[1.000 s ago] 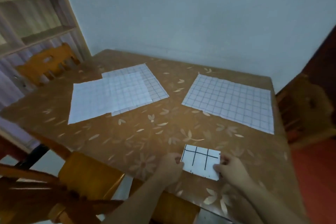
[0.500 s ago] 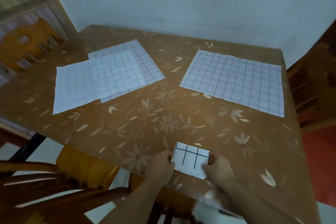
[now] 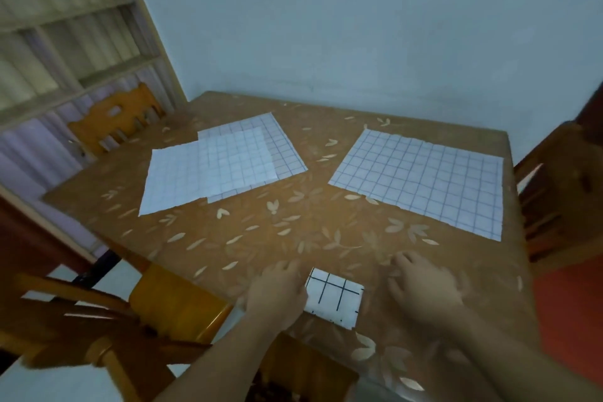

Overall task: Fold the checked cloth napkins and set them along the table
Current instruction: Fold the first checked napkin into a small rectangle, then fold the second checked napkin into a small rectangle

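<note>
Head view only: folded napkin [image 3: 334, 299] sits at six o'clock on the table [image 3: 293, 232], just inside the near edge, a small tidy rectangle. Your left hand [image 3: 277, 295] is at its left side, touching or just over that edge, fingers loosely bent with nothing in them. Your right hand [image 3: 424, 287] is just beside the napkin at four o'clock, clear of it, fingers spread and relaxed, empty too; it's blurred, so finer detail is lost. Three napkins lie flat and unfolded: one [image 3: 421, 178] at one o'clock, and an overlapping pair at eleven, the upper napkin [image 3: 202, 173] lying partly over the lower one [image 3: 277, 147]. Watch that near edge: a brush from your left wrist could slide the folded piece off the table or spring it open. And with the pair, grabbing a corner where they overlap could drag both napkins along.
</note>
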